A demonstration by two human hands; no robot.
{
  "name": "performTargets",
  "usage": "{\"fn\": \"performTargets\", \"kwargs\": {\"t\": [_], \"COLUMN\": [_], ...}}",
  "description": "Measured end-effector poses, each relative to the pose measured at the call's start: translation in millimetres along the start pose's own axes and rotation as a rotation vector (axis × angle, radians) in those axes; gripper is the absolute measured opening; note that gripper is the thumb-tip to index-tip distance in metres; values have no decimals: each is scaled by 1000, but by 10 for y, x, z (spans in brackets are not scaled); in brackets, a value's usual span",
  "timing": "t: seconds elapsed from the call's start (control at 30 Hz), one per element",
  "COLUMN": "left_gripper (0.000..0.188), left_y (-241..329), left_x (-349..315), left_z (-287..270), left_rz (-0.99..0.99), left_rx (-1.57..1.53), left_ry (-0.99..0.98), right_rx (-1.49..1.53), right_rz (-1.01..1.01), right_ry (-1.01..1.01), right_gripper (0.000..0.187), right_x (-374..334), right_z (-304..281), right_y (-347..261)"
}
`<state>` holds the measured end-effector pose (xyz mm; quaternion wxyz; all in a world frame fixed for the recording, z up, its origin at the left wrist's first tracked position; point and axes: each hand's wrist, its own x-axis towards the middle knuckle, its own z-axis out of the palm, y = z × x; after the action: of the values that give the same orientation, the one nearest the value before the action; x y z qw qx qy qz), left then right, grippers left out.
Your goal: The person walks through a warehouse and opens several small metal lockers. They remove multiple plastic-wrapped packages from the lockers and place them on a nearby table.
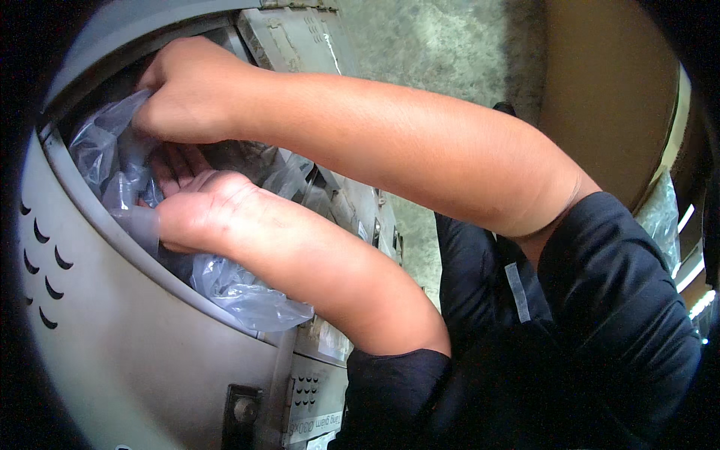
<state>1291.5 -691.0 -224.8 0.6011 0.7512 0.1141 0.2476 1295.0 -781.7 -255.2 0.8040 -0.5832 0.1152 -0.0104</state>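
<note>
Crumpled clear plastic bag (240, 296) material fills the opening of a grey metal cabinet or machine (142, 322) at the left. Both my forearms reach into this opening. My right hand (187, 94), the farther one, is closed, with a fold of the plastic coming out beneath its knuckles; its fingertips are hidden. Just nearer, my left hand (191, 191) is turned palm up with its fingers stretched out under the right hand. Plastic lies against the left wrist and thumb side. What sits deeper inside the opening is too dark to make out.
A curved metal rim (112, 217) edges the opening. Beyond it stand worn metal panels (289, 45). Concrete floor (435, 45) lies behind my arms. To the right is a large brown round container (600, 97) with clear plastic (660, 217) beside it. A dark latch (244, 411) juts from the machine's front.
</note>
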Motion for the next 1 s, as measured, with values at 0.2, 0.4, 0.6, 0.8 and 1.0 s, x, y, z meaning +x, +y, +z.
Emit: {"fn": "performTargets", "kwargs": {"t": [0.2,0.4,0.6,0.8,1.0], "left_gripper": [56,56,57,56,60], "left_y": [-61,-46,98,148,218], "left_x": [33,50,-64,-1697,-2187], "left_z": [112,99,-143,70,-972], "left_rz": [8,25,14,-43,-551], "left_rx": [-12,-2,74,-4,7], "left_ry": [12,36,47,-294,-245], "right_rx": [-7,-202,-418,-885,-600], "right_rz": [-57,-441,-323,-438,-299], "right_ry": [104,88,-423,-517,-244], "right_gripper": [32,35,38,37,34], "right_x": [-172,-534,-418,327,-786], "right_z": [-233,-304,-121,-331,-374], "right_y": [139,342,57,75,58]}}
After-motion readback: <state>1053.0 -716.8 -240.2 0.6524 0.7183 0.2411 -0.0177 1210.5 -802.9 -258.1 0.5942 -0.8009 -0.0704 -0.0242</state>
